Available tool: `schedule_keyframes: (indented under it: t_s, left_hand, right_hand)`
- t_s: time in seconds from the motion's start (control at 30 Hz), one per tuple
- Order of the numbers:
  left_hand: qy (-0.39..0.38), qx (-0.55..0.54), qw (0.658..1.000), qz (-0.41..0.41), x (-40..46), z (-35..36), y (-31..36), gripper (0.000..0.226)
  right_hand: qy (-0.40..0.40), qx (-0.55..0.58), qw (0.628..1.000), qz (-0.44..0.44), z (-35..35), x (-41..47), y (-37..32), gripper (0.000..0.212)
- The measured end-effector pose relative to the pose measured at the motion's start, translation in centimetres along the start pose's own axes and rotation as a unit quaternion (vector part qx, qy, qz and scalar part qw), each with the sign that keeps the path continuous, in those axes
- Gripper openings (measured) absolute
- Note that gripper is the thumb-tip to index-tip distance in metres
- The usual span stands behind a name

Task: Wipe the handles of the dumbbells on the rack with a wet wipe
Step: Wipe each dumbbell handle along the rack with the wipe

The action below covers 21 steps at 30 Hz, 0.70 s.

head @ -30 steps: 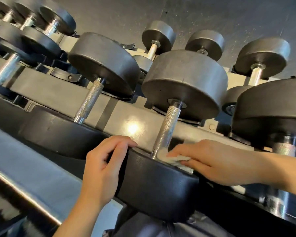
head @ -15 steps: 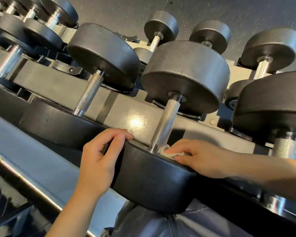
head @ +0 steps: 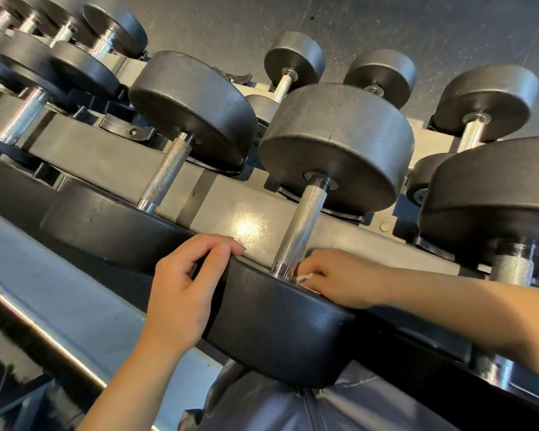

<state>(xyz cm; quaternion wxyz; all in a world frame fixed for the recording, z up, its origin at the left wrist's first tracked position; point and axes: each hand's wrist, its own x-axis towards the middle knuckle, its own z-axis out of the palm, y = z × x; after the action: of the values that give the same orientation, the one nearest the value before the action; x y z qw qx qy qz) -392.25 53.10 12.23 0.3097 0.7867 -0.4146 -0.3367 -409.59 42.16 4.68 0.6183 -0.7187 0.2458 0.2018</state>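
Observation:
A big black dumbbell lies on the rack in front of me, its knurled steel handle (head: 302, 225) running from the near head (head: 280, 325) up to the far head (head: 339, 141). My right hand (head: 343, 278) pinches a small white wet wipe (head: 304, 279) against the base of that handle, just right of it; most of the wipe is hidden under the fingers. My left hand (head: 184, 290) grips the left rim of the near head, fingers curled over its top edge.
Another dumbbell with a knurled handle (head: 165, 175) lies to the left, a third handle (head: 514, 269) to the right. Smaller dumbbells (head: 293, 60) fill the upper tier. The grey rack beam (head: 231, 209) runs behind the handles. A dark jacket (head: 293, 405) shows below.
The right hand has drawn the wipe in closer to the handle's base and bunched it smaller. The left hand keeps its hold on the near head. The view has tilted slightly.

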Motion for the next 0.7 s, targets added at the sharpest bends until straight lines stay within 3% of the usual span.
schedule_keyframes:
  t_s: [0.13,0.23,0.3,0.37,0.53,0.63,0.7]
  left_hand:
    - [-0.001,0.000,1.000,-0.006,0.0,0.1,0.2,0.030]
    - [0.005,0.003,1.000,-0.012,-0.1,0.1,0.4,0.032]
    - [0.001,0.002,1.000,-0.020,-0.1,0.1,0.5,0.034]
    - [-0.001,-0.007,1.000,-0.026,-0.3,0.1,0.5,0.035]
    - [0.002,-0.026,0.999,-0.032,-0.2,0.2,0.6,0.025]
    - [-0.002,-0.026,1.000,0.005,-0.1,0.2,0.3,0.031]
    - [-0.014,-0.016,0.999,0.025,-0.1,0.2,-0.1,0.033]
  right_hand:
    - [0.020,0.211,0.975,0.061,0.6,-0.6,0.3,0.022]
    - [0.059,0.429,0.889,0.147,0.8,-0.9,0.2,0.017]
    - [0.084,0.513,0.828,0.213,0.6,-0.9,-0.5,0.016]
    - [0.125,0.553,0.789,0.238,0.1,-0.6,-1.1,0.019]
    - [0.295,0.634,0.687,0.198,-2.7,0.3,-1.1,0.027]
    - [0.304,0.694,0.634,0.156,-3.7,0.5,-1.8,0.024]
    - [0.316,0.692,0.632,0.146,-3.4,0.5,-2.5,0.021]
